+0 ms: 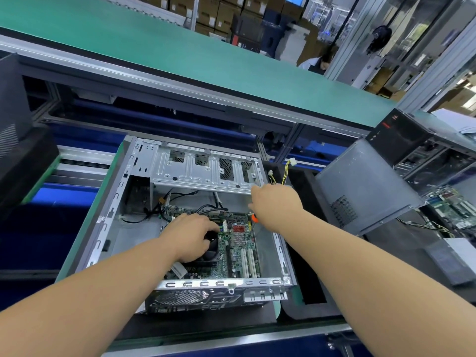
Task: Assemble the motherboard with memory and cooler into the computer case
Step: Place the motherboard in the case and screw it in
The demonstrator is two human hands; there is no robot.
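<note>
The motherboard (231,243) already lies inside the computer case (144,161). The left hand (190,238) grips the cooler (212,247); the right hand (275,204) holds an orange-tipped tool (254,218). Fastening seems left.

A long green surface (159,45) crosses the upper frame. Stacked cardboard boxes (221,11) line the top centre. Grey metal posts (360,37) rise at upper right, where daylight glares.

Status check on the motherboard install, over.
Left hand grips the cooler on the motherboard, board inside the case. Right hand at its far edge, grip unclear. Loose cables nearby.
</note>
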